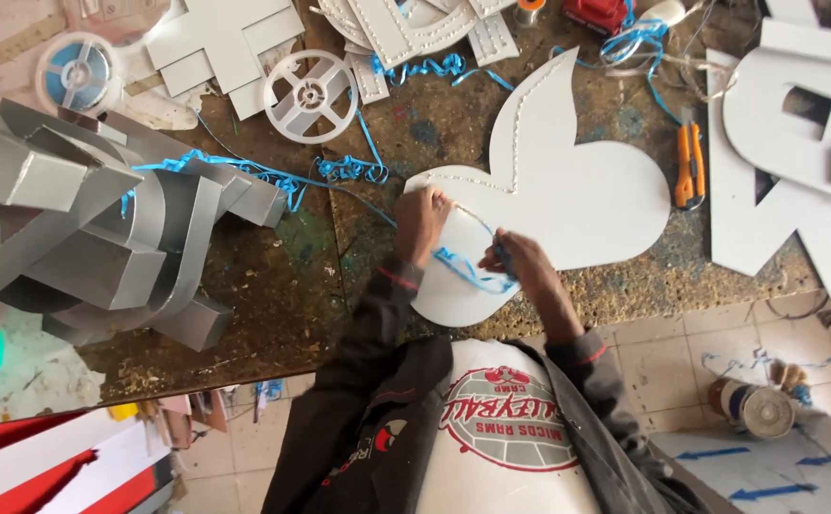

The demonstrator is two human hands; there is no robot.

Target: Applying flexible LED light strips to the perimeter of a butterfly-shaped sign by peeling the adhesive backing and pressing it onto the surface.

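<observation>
A large white flat cut-out with rounded lobes lies on the worn brown workbench, a row of small dots running along its edge. My left hand presses on the near left edge of the cut-out, fingers pinched at the rim. My right hand sits over the cut-out's lower lobe and grips a thin blue strip that curves between the two hands. Dark jacket sleeves cover both forearms.
Silver metal channel letters are piled at the left. White cut letters lie at the right, orange-handled pliers beside them. An empty white spool, a blue-wound reel, curled blue strips, and a tape roll on the floor.
</observation>
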